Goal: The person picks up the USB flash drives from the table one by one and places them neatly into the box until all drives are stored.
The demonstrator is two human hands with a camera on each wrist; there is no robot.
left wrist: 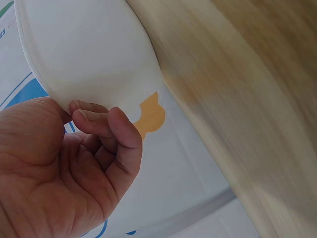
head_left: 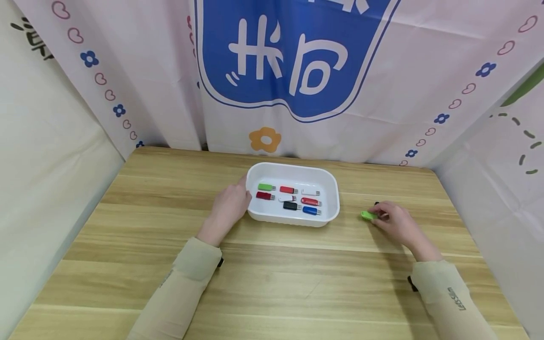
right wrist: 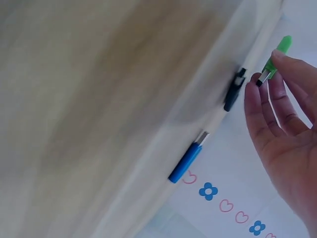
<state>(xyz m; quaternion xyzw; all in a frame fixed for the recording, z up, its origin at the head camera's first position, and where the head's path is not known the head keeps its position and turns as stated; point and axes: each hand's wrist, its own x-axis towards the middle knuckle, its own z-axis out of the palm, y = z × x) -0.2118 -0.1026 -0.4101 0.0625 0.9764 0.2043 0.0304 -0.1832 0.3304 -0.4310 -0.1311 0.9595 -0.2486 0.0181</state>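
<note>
With thumb and fingers, my left hand (head_left: 228, 206) grips the left rim of a white plastic tray (head_left: 293, 220); the left wrist view shows the thumb and fingertips pinching its edge. Inside lie several USB flash drives, among them a green one (head_left: 265, 187), a black one (head_left: 291, 206), a blue one (head_left: 311, 210) and a dark red one (head_left: 264, 195). To the right of the tray, my right hand (head_left: 398, 223) pinches a bright green USB flash drive (right wrist: 283, 46) between thumb and fingers, its metal plug showing.
In the right wrist view, a black USB flash drive (right wrist: 234, 91) and a blue USB flash drive (right wrist: 185, 162) lie on the wooden table (head_left: 272, 283) near the right hand. Printed curtains (head_left: 161, 71) hang behind the table and at its sides.
</note>
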